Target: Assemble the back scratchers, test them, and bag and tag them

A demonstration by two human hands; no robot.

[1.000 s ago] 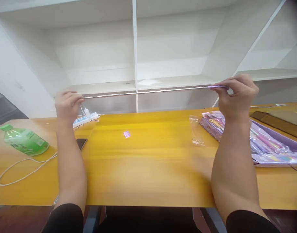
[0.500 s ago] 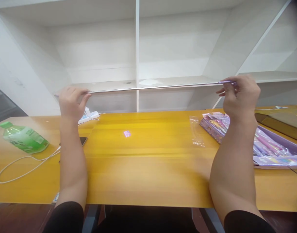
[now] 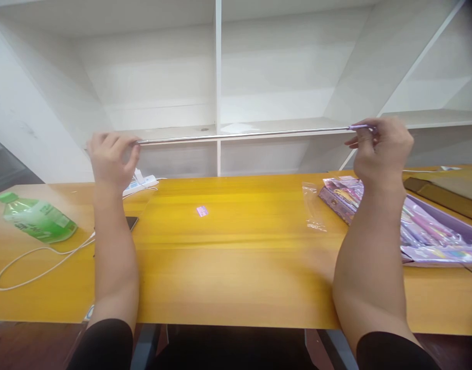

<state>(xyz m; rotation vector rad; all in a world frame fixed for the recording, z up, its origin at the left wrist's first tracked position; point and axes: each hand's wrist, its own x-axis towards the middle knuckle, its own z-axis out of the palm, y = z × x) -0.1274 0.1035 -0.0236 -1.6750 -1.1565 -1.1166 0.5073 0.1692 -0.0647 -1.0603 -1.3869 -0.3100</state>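
Note:
A thin silvery telescopic rod (image 3: 243, 135) with a purple end stretches nearly level above the table, between my two hands. My left hand (image 3: 111, 156) pinches its left end, and the tip is hidden by the fingers. On the other side, my right hand (image 3: 382, 146) grips the purple end between thumb and fingers. Below the rod, a small pink-and-white card (image 3: 202, 211) lies on the yellow table (image 3: 236, 277). Beside my right forearm is a purple box (image 3: 467, 234) holding several plastic-wrapped items, partly covered by the arm.
At left, a green bottle (image 3: 39, 218) lies on its side near a white cable (image 3: 31, 285). A phone (image 3: 132, 222) and power strip (image 3: 143, 184) sit by my left forearm. A clear wrapper (image 3: 313, 208) and brown cardboard (image 3: 448, 198) are at right. White shelves (image 3: 218, 77) stand behind.
My left hand has shifted slightly up and to the left with the rod's end. My right hand stays almost where it was. The rod remains held at both ends.

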